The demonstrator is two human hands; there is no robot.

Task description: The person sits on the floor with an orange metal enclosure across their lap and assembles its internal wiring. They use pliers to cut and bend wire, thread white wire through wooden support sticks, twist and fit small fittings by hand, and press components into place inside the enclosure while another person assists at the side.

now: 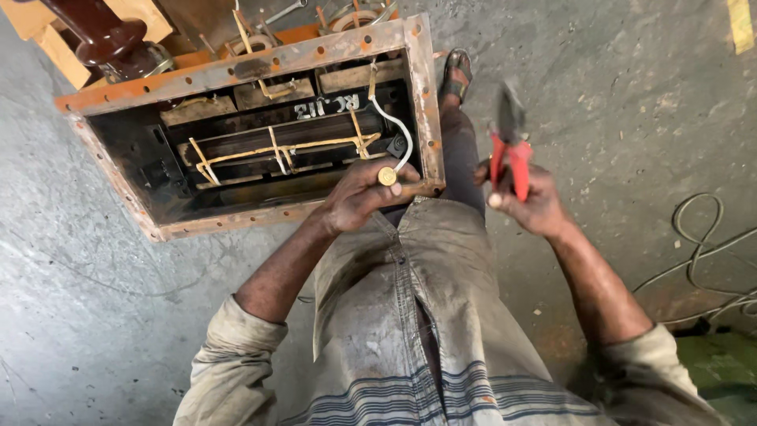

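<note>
Over the rusty tank rim (430, 95), left grip (364, 193) pinching brass cap (386, 176), right (524, 201) clenching red-handled pliers (511, 154).

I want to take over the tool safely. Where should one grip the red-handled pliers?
Grip the red-handled pliers by the two red insulated handles, from below, where the right hand holds them; the dark metal nose points up and looks blurred.

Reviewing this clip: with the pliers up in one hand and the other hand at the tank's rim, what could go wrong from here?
The left hand pinches a small brass piece right over the open rusty tank; if the fingers slip, it could drop among the windings inside. The right hand holds the red-handled pliers raised and blurred, close to the left hand, so a swing might strike it. The white lead ending near the brass piece could get tugged or kinked.
</note>
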